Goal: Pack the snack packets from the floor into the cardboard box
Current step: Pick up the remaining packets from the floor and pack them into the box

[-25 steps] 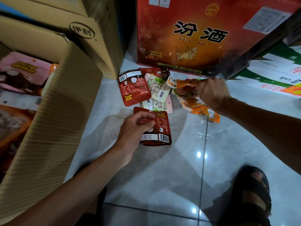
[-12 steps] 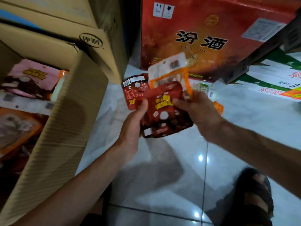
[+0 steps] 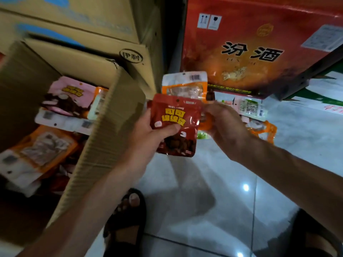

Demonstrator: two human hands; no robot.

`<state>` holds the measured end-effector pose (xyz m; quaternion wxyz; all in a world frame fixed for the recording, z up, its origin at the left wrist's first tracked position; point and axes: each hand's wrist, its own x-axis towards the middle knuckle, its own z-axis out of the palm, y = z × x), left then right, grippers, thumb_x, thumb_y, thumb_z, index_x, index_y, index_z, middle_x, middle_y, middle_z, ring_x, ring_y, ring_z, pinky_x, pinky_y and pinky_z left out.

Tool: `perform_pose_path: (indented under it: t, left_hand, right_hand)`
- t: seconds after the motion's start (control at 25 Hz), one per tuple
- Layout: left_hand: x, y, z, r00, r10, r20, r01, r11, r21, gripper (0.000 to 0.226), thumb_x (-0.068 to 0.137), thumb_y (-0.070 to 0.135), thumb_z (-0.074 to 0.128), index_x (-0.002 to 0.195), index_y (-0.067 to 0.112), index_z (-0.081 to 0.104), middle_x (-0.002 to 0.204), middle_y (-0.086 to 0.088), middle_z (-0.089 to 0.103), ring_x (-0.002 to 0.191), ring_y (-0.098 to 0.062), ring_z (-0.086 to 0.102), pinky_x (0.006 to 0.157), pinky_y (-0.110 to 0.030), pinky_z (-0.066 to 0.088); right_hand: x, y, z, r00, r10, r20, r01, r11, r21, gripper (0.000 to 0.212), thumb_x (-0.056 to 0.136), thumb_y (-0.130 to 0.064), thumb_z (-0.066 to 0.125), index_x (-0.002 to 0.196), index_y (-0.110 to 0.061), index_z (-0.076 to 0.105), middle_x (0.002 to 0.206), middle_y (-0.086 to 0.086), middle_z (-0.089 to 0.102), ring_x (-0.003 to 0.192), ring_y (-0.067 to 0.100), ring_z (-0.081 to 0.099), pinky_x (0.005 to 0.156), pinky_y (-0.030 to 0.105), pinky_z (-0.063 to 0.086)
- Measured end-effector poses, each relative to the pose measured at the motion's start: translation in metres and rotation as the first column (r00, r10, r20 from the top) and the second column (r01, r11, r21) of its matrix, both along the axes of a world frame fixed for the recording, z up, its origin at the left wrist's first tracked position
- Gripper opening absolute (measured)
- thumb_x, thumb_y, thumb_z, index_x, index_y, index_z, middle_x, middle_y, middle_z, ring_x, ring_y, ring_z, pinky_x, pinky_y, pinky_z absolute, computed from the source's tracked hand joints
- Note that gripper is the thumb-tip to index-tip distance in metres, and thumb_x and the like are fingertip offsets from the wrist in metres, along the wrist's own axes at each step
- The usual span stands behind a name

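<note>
The left hand (image 3: pixel 146 132) pinches a red packet (image 3: pixel 176 125), thumb on its front, just right of the box (image 3: pixel 104 138) flap. The right hand (image 3: pixel 222 123) closes on an orange packet (image 3: pixel 185 86) behind it. More packets (image 3: pixel 250 108) lie on the floor (image 3: pixel 204 182).

The open cardboard box (image 3: pixel 104 138) stood at the left with packets (image 3: pixel 61 101) lying inside it. Just right of its flap, both hands (image 3: pixel 148 134) held two packets (image 3: pixel 176 123) above the floor (image 3: pixel 222 201). Behind them lay more packets (image 3: pixel 250 108), against a large carton (image 3: pixel 259 43) farther back.
</note>
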<state>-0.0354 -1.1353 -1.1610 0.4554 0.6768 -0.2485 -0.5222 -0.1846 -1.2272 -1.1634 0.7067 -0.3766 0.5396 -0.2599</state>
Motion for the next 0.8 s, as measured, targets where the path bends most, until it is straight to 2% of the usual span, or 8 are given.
perform_pose_path:
  t: [0.12,0.24,0.28,0.36,0.48,0.64,0.72,0.8]
  left_hand:
    - [0.048,-0.002,0.047,0.994,-0.038,0.103,0.046,0.996,-0.078,0.040,0.073,0.002,0.078,0.106,0.024,0.069,0.090,0.009,0.079,0.084,-0.010,0.075,0.070,-0.022,0.059]
    - [0.085,0.012,0.078,0.982,-0.047,0.183,0.069,0.991,-0.118,0.041,0.072,-0.005,0.077,0.105,0.018,0.068,0.088,0.013,0.078,0.084,-0.005,0.074,0.078,-0.024,0.060]
    - [0.098,0.020,0.081,0.982,-0.027,0.189,0.051,0.991,-0.123,0.043,0.070,-0.003,0.079,0.107,0.017,0.069,0.093,0.006,0.079,0.088,-0.009,0.074,0.078,-0.028,0.060]
    - [0.125,0.038,0.083,0.977,0.050,0.208,-0.027,0.993,-0.112,0.055,0.059,0.005,0.085,0.110,0.016,0.070,0.108,-0.012,0.075,0.097,-0.025,0.073,0.085,-0.042,0.061]
    - [0.170,0.067,0.070,0.954,0.240,0.179,-0.223,0.968,-0.111,0.050,0.062,0.010,0.082,0.110,0.019,0.071,0.102,-0.007,0.078,0.092,-0.024,0.074,0.090,-0.047,0.058]
    - [0.220,0.092,0.050,0.874,0.454,0.173,-0.439,0.891,-0.119,0.055,0.063,0.022,0.085,0.116,0.021,0.069,0.109,-0.008,0.076,0.100,-0.032,0.073,0.093,-0.056,0.055]
    - [0.237,0.094,0.043,0.850,0.498,0.173,-0.487,0.867,-0.105,0.061,0.058,0.030,0.086,0.116,0.024,0.068,0.109,-0.005,0.076,0.098,-0.030,0.074,0.090,-0.054,0.057]
    - [0.246,0.090,0.037,0.856,0.490,0.162,-0.484,0.871,-0.078,0.063,0.059,0.032,0.085,0.118,0.024,0.067,0.109,-0.003,0.076,0.096,-0.028,0.074,0.088,-0.053,0.058]
  right_hand:
    - [0.045,-0.015,0.031,0.978,0.070,0.198,-0.067,0.998,-0.022,0.023,0.092,-0.021,0.059,0.109,-0.007,0.067,0.097,0.012,0.074,0.083,0.023,0.071,0.079,0.039,0.059]
    - [0.088,-0.018,0.054,0.972,0.159,0.172,-0.140,0.983,-0.119,0.014,0.090,-0.021,0.065,0.100,-0.015,0.072,0.094,0.010,0.076,0.083,0.026,0.072,0.083,0.044,0.059]
    - [0.103,-0.014,0.059,0.966,0.203,0.157,-0.176,0.970,-0.168,0.015,0.091,-0.020,0.064,0.101,-0.013,0.072,0.095,0.012,0.076,0.083,0.026,0.072,0.081,0.043,0.059]
    - [0.133,-0.002,0.068,0.949,0.293,0.114,-0.250,0.924,-0.291,0.019,0.092,-0.015,0.062,0.107,-0.007,0.070,0.100,0.015,0.075,0.085,0.025,0.072,0.079,0.041,0.060]
    - [0.181,0.007,0.073,0.930,0.365,0.034,-0.320,0.855,-0.408,0.020,0.090,-0.006,0.062,0.108,-0.011,0.068,0.099,0.001,0.075,0.089,0.015,0.073,0.079,0.031,0.060]
    - [0.245,-0.003,0.050,0.848,0.393,-0.356,-0.528,0.697,-0.486,0.050,0.077,-0.019,0.070,0.125,-0.020,0.053,0.116,-0.002,0.066,0.106,0.016,0.065,0.091,0.038,0.055]
    - [0.264,-0.004,0.036,0.667,0.423,-0.613,-0.701,0.636,-0.324,0.066,0.082,-0.018,0.068,0.141,-0.017,0.038,0.124,0.004,0.058,0.111,0.020,0.059,0.094,0.030,0.049]
    - [0.273,0.002,0.021,0.472,0.360,-0.805,-0.797,0.564,-0.216,0.080,0.091,-0.013,0.056,0.154,-0.017,0.007,0.125,0.016,0.059,0.097,0.028,0.063,0.080,0.035,0.051]
